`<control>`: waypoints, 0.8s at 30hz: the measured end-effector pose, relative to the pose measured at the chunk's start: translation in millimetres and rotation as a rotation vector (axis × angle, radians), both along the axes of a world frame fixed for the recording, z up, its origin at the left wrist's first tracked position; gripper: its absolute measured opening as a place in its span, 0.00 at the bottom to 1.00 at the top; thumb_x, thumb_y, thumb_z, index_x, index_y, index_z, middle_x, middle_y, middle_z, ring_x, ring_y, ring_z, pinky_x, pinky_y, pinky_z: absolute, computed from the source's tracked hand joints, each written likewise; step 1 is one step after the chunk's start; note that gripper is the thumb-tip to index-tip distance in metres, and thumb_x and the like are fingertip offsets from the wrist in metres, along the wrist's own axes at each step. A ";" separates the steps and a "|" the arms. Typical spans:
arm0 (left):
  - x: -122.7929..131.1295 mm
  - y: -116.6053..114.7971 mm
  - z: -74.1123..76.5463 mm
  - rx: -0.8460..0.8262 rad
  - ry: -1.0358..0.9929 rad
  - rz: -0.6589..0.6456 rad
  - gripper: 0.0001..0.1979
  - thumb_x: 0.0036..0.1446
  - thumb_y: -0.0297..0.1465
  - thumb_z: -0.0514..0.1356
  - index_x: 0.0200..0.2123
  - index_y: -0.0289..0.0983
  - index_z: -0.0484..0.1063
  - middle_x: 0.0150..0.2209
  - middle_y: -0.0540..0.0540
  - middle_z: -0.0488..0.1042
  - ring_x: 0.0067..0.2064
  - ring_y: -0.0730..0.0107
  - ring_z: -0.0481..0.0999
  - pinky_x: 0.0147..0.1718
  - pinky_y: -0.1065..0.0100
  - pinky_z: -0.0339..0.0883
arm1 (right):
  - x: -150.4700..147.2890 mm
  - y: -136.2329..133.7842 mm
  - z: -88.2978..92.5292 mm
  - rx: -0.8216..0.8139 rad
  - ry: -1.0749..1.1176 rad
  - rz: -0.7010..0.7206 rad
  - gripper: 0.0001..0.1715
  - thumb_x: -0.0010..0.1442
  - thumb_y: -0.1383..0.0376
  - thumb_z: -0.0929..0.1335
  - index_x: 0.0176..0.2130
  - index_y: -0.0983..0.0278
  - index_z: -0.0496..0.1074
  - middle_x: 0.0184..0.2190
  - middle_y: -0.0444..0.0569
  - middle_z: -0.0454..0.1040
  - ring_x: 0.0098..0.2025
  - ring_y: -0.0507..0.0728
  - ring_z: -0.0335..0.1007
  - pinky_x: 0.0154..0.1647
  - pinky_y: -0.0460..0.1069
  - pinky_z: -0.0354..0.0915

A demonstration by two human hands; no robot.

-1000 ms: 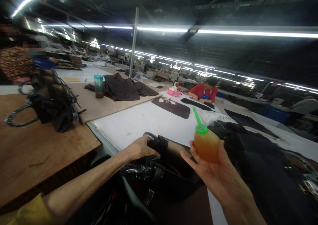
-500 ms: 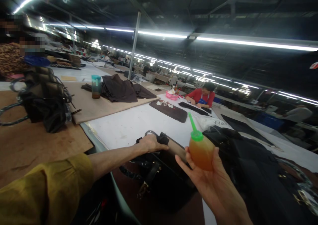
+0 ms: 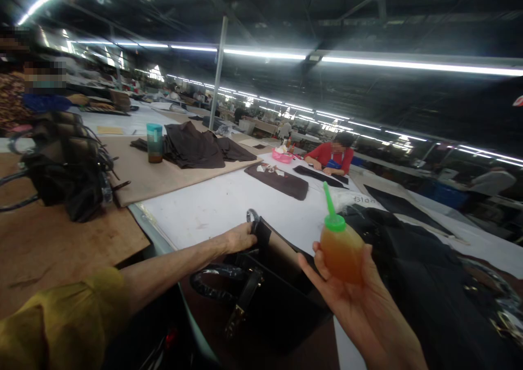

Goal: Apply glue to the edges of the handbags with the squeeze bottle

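Observation:
My right hand [image 3: 362, 310] is closed round a squeeze bottle [image 3: 342, 255] of amber liquid, with a green cap and a slim green nozzle tilted upward. At the left end of a black handbag [image 3: 281, 310], my left hand [image 3: 241, 237] grips the upper rim with its fingers curled, close to the far handle [image 3: 252, 215]. The bag's mouth is open, showing a brownish lining [image 3: 281, 244]. A plastic-wrapped near handle [image 3: 212, 288] and a strap with gold-coloured hardware [image 3: 241, 304] hang on its near side. The bottle is held above the bag's right end.
More black bags [image 3: 408, 272] lie at the right, others [image 3: 65, 168] at the left. Dark cloth [image 3: 192, 146] and a teal-lidded cup [image 3: 154, 144] sit on the tan board. A brown panel [image 3: 278, 182] lies ahead; a person in red [image 3: 330, 155] leans beyond it.
My right hand has moved slightly right and down with the bottle. My left hand has shifted a little left along the bag's rim, and the far handle stands more upright.

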State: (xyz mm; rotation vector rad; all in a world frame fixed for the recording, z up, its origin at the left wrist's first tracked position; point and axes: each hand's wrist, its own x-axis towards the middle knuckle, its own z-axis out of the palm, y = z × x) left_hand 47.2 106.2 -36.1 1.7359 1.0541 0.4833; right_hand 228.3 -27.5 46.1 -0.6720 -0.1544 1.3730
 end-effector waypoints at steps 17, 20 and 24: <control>-7.4 28.4 120.8 0.321 0.403 -0.457 0.12 0.45 0.36 0.60 0.30 0.33 0.74 0.21 0.53 0.70 0.25 0.73 0.66 0.24 0.73 0.59 | 15.7 -48.2 -22.1 -0.086 -0.318 0.063 0.23 0.57 0.50 0.67 0.47 0.61 0.70 0.43 0.53 0.74 0.38 0.59 0.73 0.43 0.57 0.69; -2.8 22.5 114.7 0.212 0.611 -0.626 0.12 0.43 0.34 0.61 0.31 0.32 0.75 0.23 0.49 0.73 0.25 0.70 0.69 0.23 0.71 0.61 | 35.4 -57.7 -43.4 -0.077 -0.582 0.027 0.27 0.54 0.51 0.69 0.50 0.61 0.67 0.44 0.55 0.73 0.43 0.66 0.71 0.42 0.58 0.69; -0.1 10.1 96.7 0.077 0.720 -0.757 0.13 0.43 0.35 0.63 0.30 0.31 0.76 0.23 0.47 0.74 0.24 0.68 0.70 0.22 0.70 0.64 | 49.8 -68.4 -54.7 -0.120 -1.049 -0.056 0.36 0.47 0.50 0.72 0.51 0.61 0.64 0.43 0.53 0.74 0.46 0.69 0.68 0.46 0.58 0.66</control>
